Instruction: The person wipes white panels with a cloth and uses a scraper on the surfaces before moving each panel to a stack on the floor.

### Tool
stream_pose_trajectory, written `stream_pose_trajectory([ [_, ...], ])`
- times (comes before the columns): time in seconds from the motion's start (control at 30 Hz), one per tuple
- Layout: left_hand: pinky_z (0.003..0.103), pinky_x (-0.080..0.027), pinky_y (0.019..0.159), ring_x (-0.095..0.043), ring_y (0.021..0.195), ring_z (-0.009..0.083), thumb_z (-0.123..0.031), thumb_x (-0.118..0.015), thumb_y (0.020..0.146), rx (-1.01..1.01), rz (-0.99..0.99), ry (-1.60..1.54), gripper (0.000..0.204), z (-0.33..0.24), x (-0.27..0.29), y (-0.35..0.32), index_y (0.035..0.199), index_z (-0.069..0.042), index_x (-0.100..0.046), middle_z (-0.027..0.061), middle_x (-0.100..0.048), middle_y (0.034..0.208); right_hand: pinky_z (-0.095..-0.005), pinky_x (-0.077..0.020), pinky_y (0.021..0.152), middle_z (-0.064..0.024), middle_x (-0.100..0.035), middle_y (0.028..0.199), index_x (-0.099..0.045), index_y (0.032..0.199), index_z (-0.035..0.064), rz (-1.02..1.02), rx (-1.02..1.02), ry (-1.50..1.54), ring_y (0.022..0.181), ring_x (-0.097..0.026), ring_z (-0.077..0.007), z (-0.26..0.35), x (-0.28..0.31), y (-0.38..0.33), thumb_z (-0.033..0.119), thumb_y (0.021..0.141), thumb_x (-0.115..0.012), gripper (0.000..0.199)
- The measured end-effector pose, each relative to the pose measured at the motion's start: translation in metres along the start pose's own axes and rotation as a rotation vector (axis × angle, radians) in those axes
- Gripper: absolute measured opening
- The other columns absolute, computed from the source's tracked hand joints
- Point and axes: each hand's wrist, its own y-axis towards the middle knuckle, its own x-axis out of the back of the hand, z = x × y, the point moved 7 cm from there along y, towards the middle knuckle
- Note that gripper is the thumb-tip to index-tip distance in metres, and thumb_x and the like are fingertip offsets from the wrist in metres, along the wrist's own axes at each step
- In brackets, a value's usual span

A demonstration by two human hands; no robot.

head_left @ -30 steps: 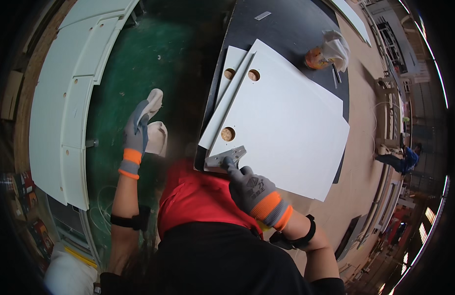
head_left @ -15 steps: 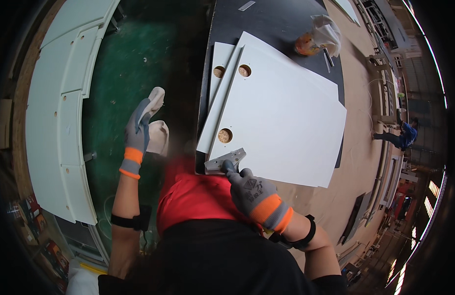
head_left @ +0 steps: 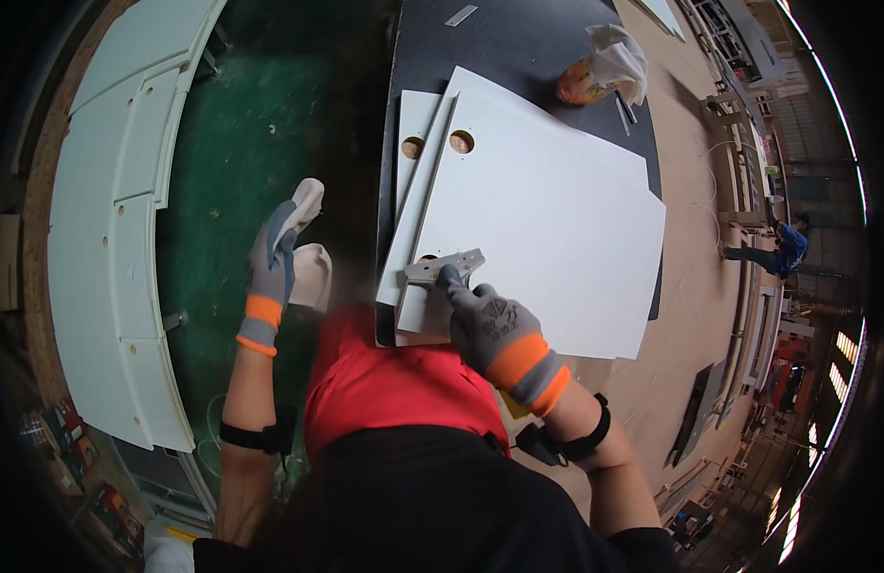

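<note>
My left hand (head_left: 268, 253) in a grey glove is closed round an off-white cloth (head_left: 312, 277), held off to the left of the table, over the green floor. In its grey and orange glove, my right hand (head_left: 497, 329) grips a flat grey metal hand tool (head_left: 446, 268) with small holes in it; its exact kind is unclear. The tool lies over the near left edge of the top white panel (head_left: 557, 220), partly covering a round hole there. Another round hole (head_left: 461, 141) shows bare chipboard farther up. More white panels (head_left: 418, 110) lie underneath, offset to the left.
The panels rest on a black table (head_left: 518, 29). At its far right stand a jar (head_left: 580, 84) with a white cloth or bag on it and thin metal strips (head_left: 624, 109). White panels (head_left: 98, 248) line the left. A person in blue (head_left: 791, 244) stands far right.
My right hand has moved the metal tool away from me, from the near corner up to the lower round hole. My left hand still holds the cloth, almost unmoved.
</note>
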Motion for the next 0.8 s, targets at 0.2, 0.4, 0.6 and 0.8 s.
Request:
stream_pose_trajectory([
  [0.2,0.034,-0.045,0.096,-0.06,0.113,0.0298,-0.012,-0.054,0.097,-0.029,0.02,0.04,0.032,-0.017,-0.005,0.001,0.129,-0.007,-0.057,0.0153,-0.062,0.123,-0.0486,-0.0557,0.067,-0.0233,-0.058,0.111,-0.023,0.152,0.0138,-0.046,-0.022,0.029,0.08,-0.068,-0.0384,0.002,-0.005,-0.005,0.022,0.091,-0.052,0.068],
  [0.4,0.034,-0.045,0.096,-0.06,0.114,0.0297,-0.014,-0.054,0.098,-0.022,0.018,0.008,0.032,-0.01,-0.006,0.005,0.129,-0.007,-0.057,0.0147,-0.062,0.124,-0.0485,-0.0552,0.067,-0.0229,-0.059,0.104,-0.024,0.151,0.0124,-0.135,-0.035,0.012,0.079,-0.068,-0.0393,-0.001,0.012,0.014,0.021,0.09,-0.052,0.067],
  [0.6,0.033,-0.043,0.099,-0.057,0.119,0.0267,-0.018,-0.053,0.099,0.001,0.042,0.002,0.035,-0.011,-0.01,0.012,0.131,-0.005,-0.055,0.0136,-0.06,0.129,-0.0468,-0.0549,0.071,-0.0265,-0.06,0.105,-0.034,0.146,0.0092,-0.248,-0.035,0.077,0.083,-0.068,-0.0393,-0.02,0.032,0.033,0.022,0.091,-0.051,0.06],
  [0.8,0.032,-0.042,0.102,-0.055,0.121,0.0215,-0.017,-0.053,0.1,0.003,-0.002,-0.102,0.036,-0.03,-0.007,0.016,0.133,-0.002,-0.053,0.0105,-0.058,0.132,-0.0487,-0.053,0.065,-0.0231,-0.063,0.087,-0.045,0.139,0.0106,-0.301,0.02,0.021,0.069,-0.064,-0.0409,-0.007,0.024,0.015,0.018,0.088,-0.053,0.053],
])
